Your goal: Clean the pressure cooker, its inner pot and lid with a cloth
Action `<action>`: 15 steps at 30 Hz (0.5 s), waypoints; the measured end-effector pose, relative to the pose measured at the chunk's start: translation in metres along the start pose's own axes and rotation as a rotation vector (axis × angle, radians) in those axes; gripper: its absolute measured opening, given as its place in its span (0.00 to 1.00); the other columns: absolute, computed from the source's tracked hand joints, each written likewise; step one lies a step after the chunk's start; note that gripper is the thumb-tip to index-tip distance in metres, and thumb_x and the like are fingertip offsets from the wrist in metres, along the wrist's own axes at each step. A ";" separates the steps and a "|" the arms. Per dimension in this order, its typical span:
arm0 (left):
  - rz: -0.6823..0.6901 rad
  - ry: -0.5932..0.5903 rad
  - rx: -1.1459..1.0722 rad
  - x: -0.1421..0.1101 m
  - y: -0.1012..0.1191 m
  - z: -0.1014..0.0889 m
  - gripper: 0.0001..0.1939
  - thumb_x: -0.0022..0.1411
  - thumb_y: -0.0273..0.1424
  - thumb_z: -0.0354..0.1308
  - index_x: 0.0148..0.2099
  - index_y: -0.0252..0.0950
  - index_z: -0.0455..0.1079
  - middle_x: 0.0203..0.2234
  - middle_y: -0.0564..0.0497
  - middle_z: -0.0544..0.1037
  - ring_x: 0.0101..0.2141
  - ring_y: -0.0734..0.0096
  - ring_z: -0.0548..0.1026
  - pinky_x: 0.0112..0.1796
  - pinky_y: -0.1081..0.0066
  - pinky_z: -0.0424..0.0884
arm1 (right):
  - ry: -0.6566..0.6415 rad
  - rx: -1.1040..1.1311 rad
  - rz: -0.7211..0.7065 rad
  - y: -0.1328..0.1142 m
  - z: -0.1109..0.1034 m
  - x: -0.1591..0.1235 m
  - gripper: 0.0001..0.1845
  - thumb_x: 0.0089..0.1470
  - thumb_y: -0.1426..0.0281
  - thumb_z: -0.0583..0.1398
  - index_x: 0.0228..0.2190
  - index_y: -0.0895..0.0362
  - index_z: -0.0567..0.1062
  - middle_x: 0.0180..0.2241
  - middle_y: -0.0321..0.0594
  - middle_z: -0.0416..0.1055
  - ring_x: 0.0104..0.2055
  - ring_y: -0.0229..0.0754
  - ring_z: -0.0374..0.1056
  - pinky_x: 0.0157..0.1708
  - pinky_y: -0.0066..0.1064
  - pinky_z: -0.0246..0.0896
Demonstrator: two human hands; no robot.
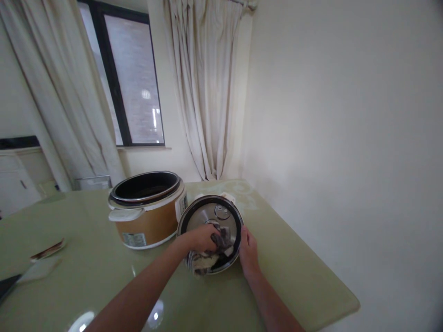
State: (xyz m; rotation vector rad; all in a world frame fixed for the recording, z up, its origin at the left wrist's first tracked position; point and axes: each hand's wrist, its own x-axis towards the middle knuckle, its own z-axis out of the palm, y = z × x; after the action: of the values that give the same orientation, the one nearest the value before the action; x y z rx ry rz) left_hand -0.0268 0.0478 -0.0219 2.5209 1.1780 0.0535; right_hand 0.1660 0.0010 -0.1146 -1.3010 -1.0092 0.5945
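Note:
A round pot lid [200, 215] with a metal inner face and a black rim stands tilted on the table, its inside toward me. My right hand [248, 249] grips its right edge, thumb along the rim. Bunched in my left hand [203, 237] is a patterned cloth [204, 262], pressed against the lower inner face of the lid. Part of the cloth hangs over the lid's lower left edge. Just left of the lid sits an electric cooker [148, 226] with an orange-brown body, white base and dark inner pot, its top uncovered.
The pale green glossy table [287, 276] ends at a rounded corner on the right, beside a plain wall [346, 138]. A dark flat object [10, 286] and a small brownish strip [47, 251] lie at the left. Curtains [207, 92] and a window [134, 78] are behind.

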 end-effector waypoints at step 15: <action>-0.210 0.369 0.096 0.002 0.032 0.005 0.19 0.65 0.39 0.57 0.55 0.42 0.77 0.56 0.42 0.76 0.57 0.44 0.72 0.52 0.53 0.74 | 0.010 0.065 0.020 0.002 -0.001 0.000 0.34 0.60 0.40 0.55 0.39 0.57 0.84 0.40 0.48 0.83 0.44 0.53 0.76 0.47 0.39 0.69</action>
State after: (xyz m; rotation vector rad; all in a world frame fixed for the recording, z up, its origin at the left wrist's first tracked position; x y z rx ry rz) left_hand -0.0011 0.0288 -0.0161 2.5217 1.6159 0.4341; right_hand 0.1670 0.0013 -0.1165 -1.2575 -0.9619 0.6307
